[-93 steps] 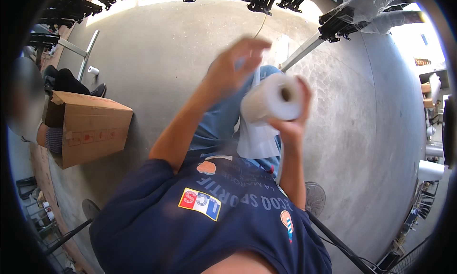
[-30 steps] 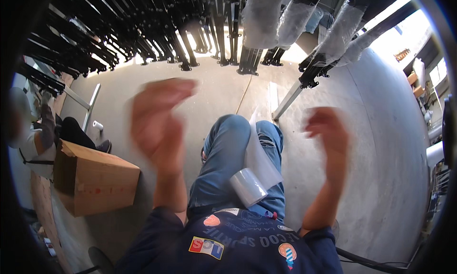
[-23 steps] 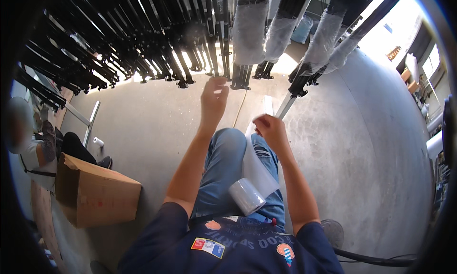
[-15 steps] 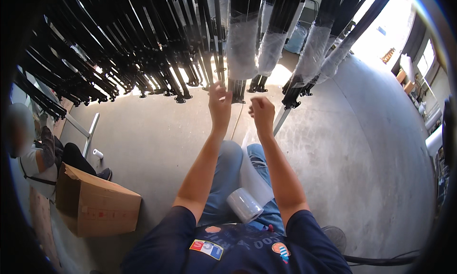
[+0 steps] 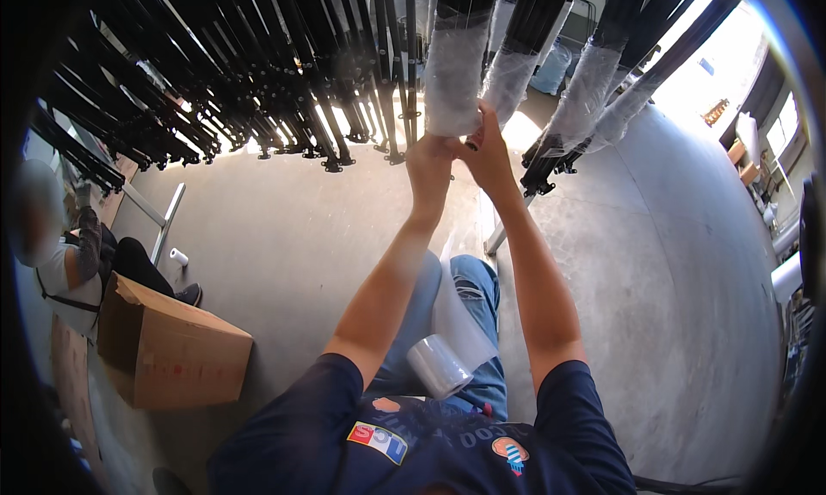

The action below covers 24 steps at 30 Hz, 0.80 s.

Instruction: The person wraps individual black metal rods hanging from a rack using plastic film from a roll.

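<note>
A bundle of black metal bars (image 5: 465, 0) hangs in front of me, its lower part wrapped in clear plastic film (image 5: 453, 73). My left hand (image 5: 430, 163) is closed around the bundle's bottom end, just under the wrap, and covers most of it. From the other side my right hand (image 5: 489, 157) grips the same end, its fingers reaching up to the lower edge of the film. Some of the fingertips are hidden. On my lap lies a roll of clear film (image 5: 440, 366), and a loose translucent strip (image 5: 460, 318) stretches over my jeans beside it.
Many unwrapped black bars (image 5: 249, 73) hang in rows on the left; more film-wrapped bundles (image 5: 582, 86) hang to the right. An open cardboard box (image 5: 185, 344) stands on the concrete floor at lower left, near a seated person (image 5: 64, 262) and a small white roll (image 5: 178, 256).
Both hands have moved up and closed onto the wrapped bundle's lower end; before, they were apart in the air below it. The view has shifted slightly.
</note>
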Available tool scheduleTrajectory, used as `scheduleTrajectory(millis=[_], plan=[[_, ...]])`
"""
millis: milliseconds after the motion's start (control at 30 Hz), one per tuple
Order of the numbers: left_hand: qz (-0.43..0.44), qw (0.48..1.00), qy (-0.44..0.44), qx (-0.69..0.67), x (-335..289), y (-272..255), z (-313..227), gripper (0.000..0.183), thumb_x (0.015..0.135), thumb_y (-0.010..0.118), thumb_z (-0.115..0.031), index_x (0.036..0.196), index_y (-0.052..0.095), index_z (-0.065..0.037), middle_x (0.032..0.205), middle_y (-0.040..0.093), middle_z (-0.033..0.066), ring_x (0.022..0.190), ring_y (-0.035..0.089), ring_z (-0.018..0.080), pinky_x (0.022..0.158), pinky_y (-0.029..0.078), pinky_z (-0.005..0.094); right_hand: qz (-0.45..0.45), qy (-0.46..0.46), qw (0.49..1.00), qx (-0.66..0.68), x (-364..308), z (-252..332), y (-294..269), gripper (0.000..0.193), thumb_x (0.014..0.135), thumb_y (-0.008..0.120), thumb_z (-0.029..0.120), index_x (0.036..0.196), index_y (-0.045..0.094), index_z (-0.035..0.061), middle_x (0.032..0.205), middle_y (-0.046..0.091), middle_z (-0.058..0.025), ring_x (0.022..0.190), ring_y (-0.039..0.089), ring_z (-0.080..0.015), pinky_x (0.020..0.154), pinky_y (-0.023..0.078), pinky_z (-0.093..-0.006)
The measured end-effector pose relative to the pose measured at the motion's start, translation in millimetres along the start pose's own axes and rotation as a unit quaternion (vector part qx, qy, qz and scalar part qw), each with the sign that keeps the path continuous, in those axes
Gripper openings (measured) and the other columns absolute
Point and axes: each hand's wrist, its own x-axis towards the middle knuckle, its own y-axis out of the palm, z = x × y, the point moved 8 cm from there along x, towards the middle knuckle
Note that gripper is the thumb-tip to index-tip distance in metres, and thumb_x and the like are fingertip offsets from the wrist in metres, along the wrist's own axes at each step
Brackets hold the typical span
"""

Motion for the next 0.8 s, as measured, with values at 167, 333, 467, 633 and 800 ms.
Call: scheduleTrajectory(millis=[167, 333, 467, 633, 800], plan=[[0.196, 0.929, -0.266, -0.165, 0.3, -0.9, 13.7, 0.033, 0.083, 0.047, -0.02, 0.104, 0.051, 0.005, 0.092, 0.059, 0.0117, 0.086, 0.057, 0.0191, 0.077, 0.046, 0.0285, 0.038, -0.016, 0.97, -0.241, 2.6, 60.9, -0.9, 0.04, 0.07, 0.054, 0.001, 0.107, 0.041, 0.0078, 0.081, 0.058, -0.0195, 0.076, 0.059, -0.0316, 0.064, 0.047, -0.0371], [0.274, 0.887, -0.276, -0.25, 15.6, 8.0, 27.8, 0.048, 0.083, 0.05, -0.035, 0.108, 0.045, 0.005, 0.1, 0.053, 0.0188, 0.092, 0.053, 0.0238, 0.079, 0.045, 0.0314, -0.002, -0.087, 0.953, -0.292, 2.1, 58.8, -6.7, 0.029, 0.072, 0.051, 0.001, 0.099, 0.043, 0.0091, 0.073, 0.059, -0.0189, 0.066, 0.057, -0.0367, 0.053, 0.045, -0.0422], [0.354, 0.933, -0.014, -0.063, 35.0, -0.7, 58.5, 0.032, 0.083, 0.049, -0.029, 0.102, 0.05, -0.004, 0.095, 0.054, 0.0059, 0.09, 0.053, 0.0217, 0.076, 0.045, 0.0306, 0.034, -0.037, 0.973, -0.224, 0.7, 64.3, -0.2, 0.035, 0.075, 0.05, 0.002, 0.107, 0.042, 0.0088, 0.076, 0.059, -0.0185, 0.071, 0.059, -0.0321, 0.059, 0.047, -0.0354], [0.31, 0.84, -0.294, -0.333, 7.2, 5.1, 27.9, 0.031, 0.083, 0.046, -0.021, 0.112, 0.049, -0.011, 0.106, 0.055, 0.0038, 0.095, 0.053, 0.0183, 0.079, 0.045, 0.0289, -0.052, 0.047, 0.986, -0.153, -52.7, 42.6, -45.6, 0.029, 0.076, 0.052, 0.007, 0.104, 0.048, 0.0024, 0.071, 0.059, -0.0146, 0.069, 0.06, -0.0201, 0.061, 0.046, -0.0307], [0.309, 0.849, -0.32, -0.285, -31.6, -26.5, 41.1, 0.042, 0.086, 0.04, -0.031, 0.12, 0.042, -0.006, 0.108, 0.054, 0.0102, 0.095, 0.053, 0.018, 0.083, 0.042, 0.0306, 0.345, 0.242, 0.827, -0.372, -180.2, -12.3, -13.7, 0.023, 0.074, 0.053, 0.024, 0.076, 0.062, 0.0034, 0.072, 0.06, -0.0167, 0.069, 0.058, -0.0313, 0.063, 0.045, -0.037]])
